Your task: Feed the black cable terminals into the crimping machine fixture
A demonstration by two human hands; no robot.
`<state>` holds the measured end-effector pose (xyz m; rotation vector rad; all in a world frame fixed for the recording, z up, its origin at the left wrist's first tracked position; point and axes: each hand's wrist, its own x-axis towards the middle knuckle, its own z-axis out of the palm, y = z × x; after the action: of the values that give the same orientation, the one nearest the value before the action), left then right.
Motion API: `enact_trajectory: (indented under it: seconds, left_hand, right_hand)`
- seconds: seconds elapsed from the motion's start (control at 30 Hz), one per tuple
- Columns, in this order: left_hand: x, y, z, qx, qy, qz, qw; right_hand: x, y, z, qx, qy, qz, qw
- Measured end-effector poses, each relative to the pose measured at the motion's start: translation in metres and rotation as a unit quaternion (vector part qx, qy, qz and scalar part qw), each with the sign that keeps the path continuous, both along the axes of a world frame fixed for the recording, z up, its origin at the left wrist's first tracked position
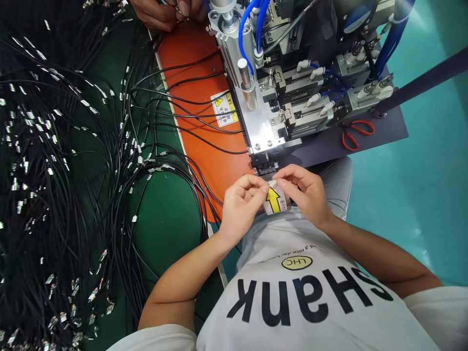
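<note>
My left hand [243, 202] and my right hand [305, 195] meet in front of my body at the machine's near end. Thumb and fingers are pinched together on each hand, the fingertips only a short gap apart. Whatever lies between them is too small or hidden to make out. Just below the fingertips is a white label with a yellow arrow [273, 201], partly covered by my fingers. Right beyond my hands stands a metal machine [265, 129] with clamps and cylinders. Several black cables [204, 116] run into its left side.
Bundles of black cables with shiny metal ends [164, 168] cover much of the green mat [164, 209] at left. A warning label [224, 109] sits on the orange surface [197, 161]. Red-handled scissors [351, 139] lie at right. Another person's hands [164, 12] are at the top.
</note>
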<state>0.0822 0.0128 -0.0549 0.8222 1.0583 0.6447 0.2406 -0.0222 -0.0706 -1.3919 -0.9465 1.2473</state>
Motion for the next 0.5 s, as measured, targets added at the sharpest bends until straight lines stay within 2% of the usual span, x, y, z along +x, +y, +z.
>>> enact_trajectory:
  seconds: [0.17,0.5]
  left_hand:
    - [-0.0007,0.0008,-0.0017,0.005,-0.004,-0.002,1.000]
    - [-0.0014,0.0011,-0.0064,0.029,0.013,-0.003,0.999]
  right_hand:
    - [0.0039,0.0020,0.0033,0.054,-0.069,0.029,0.996]
    - [0.0011,0.0027,0.0022,0.056,-0.104,0.023,0.993]
